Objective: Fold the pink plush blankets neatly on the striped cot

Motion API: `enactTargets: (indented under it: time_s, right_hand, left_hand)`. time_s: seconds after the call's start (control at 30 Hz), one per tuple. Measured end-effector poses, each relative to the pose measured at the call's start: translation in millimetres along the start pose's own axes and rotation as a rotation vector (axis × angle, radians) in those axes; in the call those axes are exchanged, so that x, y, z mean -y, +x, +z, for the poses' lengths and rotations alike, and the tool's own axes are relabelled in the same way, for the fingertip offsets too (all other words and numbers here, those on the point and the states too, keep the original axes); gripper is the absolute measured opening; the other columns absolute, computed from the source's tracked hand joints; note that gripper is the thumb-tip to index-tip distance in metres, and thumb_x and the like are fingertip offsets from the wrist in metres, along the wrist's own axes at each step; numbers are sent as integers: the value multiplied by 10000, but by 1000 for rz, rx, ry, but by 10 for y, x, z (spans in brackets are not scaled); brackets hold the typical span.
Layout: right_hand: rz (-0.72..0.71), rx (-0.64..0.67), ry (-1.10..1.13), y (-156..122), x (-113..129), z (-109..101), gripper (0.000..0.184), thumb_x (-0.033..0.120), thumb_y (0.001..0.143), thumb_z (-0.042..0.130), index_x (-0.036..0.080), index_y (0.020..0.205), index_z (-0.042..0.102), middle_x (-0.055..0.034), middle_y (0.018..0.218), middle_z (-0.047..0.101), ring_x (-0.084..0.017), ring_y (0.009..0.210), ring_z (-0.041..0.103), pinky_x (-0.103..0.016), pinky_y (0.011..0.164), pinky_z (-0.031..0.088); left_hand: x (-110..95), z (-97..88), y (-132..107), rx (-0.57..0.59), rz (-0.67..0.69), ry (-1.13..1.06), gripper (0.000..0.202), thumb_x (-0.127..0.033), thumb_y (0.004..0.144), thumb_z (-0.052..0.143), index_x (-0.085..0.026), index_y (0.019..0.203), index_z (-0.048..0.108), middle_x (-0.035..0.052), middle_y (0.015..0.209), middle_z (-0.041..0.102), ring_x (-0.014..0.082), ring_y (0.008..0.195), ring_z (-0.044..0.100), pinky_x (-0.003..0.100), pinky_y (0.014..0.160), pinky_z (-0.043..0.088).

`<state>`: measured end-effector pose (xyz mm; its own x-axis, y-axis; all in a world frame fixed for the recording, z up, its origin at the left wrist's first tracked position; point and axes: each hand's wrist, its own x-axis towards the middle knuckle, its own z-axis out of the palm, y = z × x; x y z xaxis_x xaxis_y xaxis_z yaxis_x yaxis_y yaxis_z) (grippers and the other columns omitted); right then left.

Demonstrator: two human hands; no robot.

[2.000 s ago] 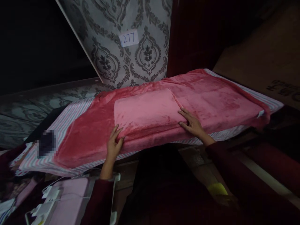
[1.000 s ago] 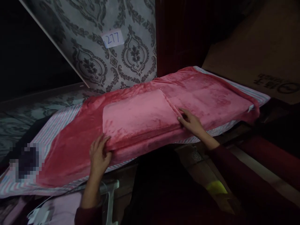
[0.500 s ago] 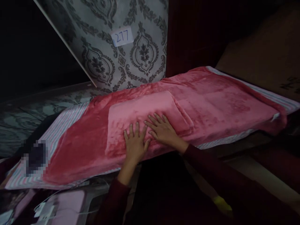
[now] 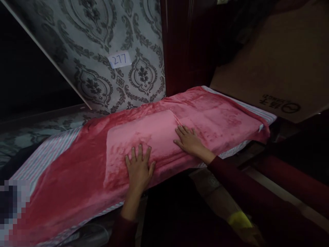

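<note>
In the head view, a red-pink fleece blanket (image 4: 64, 178) is laid lengthwise over a striped sheet (image 4: 43, 151), with a paler, raised rectangular section (image 4: 138, 132) at its middle; what lies beneath that section cannot be told. The left hand (image 4: 138, 168) is pressed flat on the section's near edge, and the right hand (image 4: 191, 140) is laid on its right end, beside a fold. The fingers (image 4: 140, 152) of both hands are spread open, and nothing is gripped. Behind stands a patterned board (image 4: 102, 44) bearing a paper label (image 4: 119, 60) marked 277, and cardboard (image 4: 264, 75) is seen to the right. Compared with half a second earlier, the hands are set further apart.
</note>
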<state>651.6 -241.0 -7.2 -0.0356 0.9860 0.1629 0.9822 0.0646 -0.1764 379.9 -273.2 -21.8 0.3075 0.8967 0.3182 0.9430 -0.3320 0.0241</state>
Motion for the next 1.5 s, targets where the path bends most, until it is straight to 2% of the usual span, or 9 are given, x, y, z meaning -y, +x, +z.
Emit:
enactTargets:
  time_s: [0.13, 0.3, 0.43, 0.7, 0.87, 1.0, 1.1, 1.3, 1.5]
  right_hand:
    - [-186, -30, 47, 254, 496, -153, 637, 444, 1069, 412, 135, 1625, 382, -204, 1691, 307, -348, 1581, 257, -605, 1240, 259]
    - [-502, 86, 106, 664, 960, -3, 580, 488, 1080, 405, 317, 1633, 376, -70, 1728, 265, -301, 1597, 220, -605, 1256, 213]
    - [-293, 48, 52, 868, 654, 115, 603, 494, 1069, 421, 271, 1629, 398, -91, 1718, 279, -307, 1602, 201, -597, 1280, 124]
    - [12, 107, 14, 803, 30, -49, 632, 461, 1079, 363, 209, 1658, 321, -109, 1737, 194, -330, 1605, 177, -654, 1247, 196]
    - [-34, 9, 9, 394, 315, -148, 611, 435, 1084, 385, 159, 1628, 378, -180, 1715, 254, -350, 1598, 193, -649, 1247, 183]
    - [-267, -21, 102, 30, 722, -68, 597, 504, 1079, 409, 280, 1631, 382, -121, 1714, 296, -328, 1589, 238, -617, 1259, 185]
    - [-310, -19, 138, -113, 808, 65, 560, 508, 1073, 431, 307, 1596, 445, -73, 1702, 340, -310, 1577, 275, -579, 1271, 191]
    - [-116, -144, 126, -278, 295, 256, 536, 447, 1063, 456, 243, 1556, 508, -93, 1674, 392, -305, 1583, 251, -571, 1274, 160]
    - [75, -365, 274, -614, -208, 333, 520, 373, 1029, 420, 160, 1472, 591, -146, 1589, 501, -336, 1483, 398, -561, 1203, 321]
  left_hand:
    - [11, 2, 10, -13, -3, 8, 595, -430, 969, 594, -295, 1545, 530, 125, 1690, 351, 451, 1556, 289, 722, 1214, 230]
    - [21, 3, 15, -10, -3, 37, 620, -425, 966, 601, -282, 1561, 503, 143, 1673, 383, 449, 1549, 306, 721, 1209, 245]
    - [41, -4, 6, -7, 11, 75, 577, -416, 986, 574, -315, 1551, 514, 120, 1682, 367, 441, 1542, 325, 716, 1194, 283]
    - [9, 5, 2, -9, 13, 72, 573, -414, 998, 551, -299, 1558, 507, 129, 1685, 356, 437, 1553, 306, 712, 1201, 278]
    - [117, -229, -11, 92, 49, 9, 550, -384, 1019, 493, -268, 1557, 511, 127, 1668, 395, 398, 1552, 333, 681, 1221, 279]
    - [343, -420, -34, -21, -40, 22, 530, -371, 1050, 367, -218, 1521, 557, 153, 1640, 441, 372, 1552, 341, 720, 1246, 153]
    - [439, -353, -64, -39, -128, 60, 559, -388, 1044, 354, -191, 1533, 537, 181, 1653, 410, 384, 1563, 310, 739, 1229, 159]
    - [416, -114, -93, -12, -147, 51, 577, -407, 1048, 334, -196, 1556, 509, 174, 1662, 401, 366, 1561, 314, 680, 1241, 194]
    - [539, -206, -135, -46, -147, -88, 554, -406, 1020, 384, -179, 1483, 585, 191, 1630, 447, 366, 1543, 350, 672, 1247, 189]
